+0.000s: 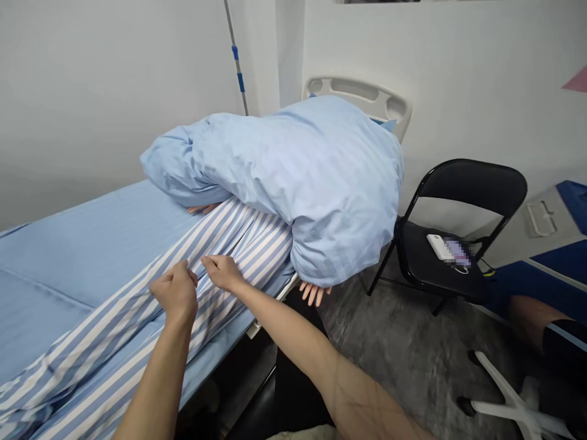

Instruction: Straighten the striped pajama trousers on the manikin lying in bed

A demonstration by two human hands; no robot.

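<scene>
"Where are the person's hands?"

"Both are over the blue and white striped cloth trousers (123, 327). Those cover two legs lying along the long bed with a light blue sheet (68, 256)."

"Is the left hand (177, 288) wide?"

"No, its fingers are curled in tight, like a small fist. I can't tell if a bit of cloth is pinched in it."

"And the right hand (223, 272)?"

"That one is curled up narrow too, with its thumb pointing at the left hand. They are near each other but apart. I can't tell if it pinches any cloth."

"What is that big puffy thing?"

"A light blue cloth quilt (321, 159). It is in a heap over the top end of the trousers. Some pale fingers (313, 294) poke out below it, past the bed's edge."

"What is behind it?"

"The cream plastic headboard (358, 88), by the wall. A thin metal pole with blue bands (238, 70) stands at the back, too."

"And next to the bed?"

"A black folding chair (472, 183). A flat white thing (439, 247) lies on its seat, by a blurry patch. Under the chair is the dark grey floor (389, 342)."
</scene>
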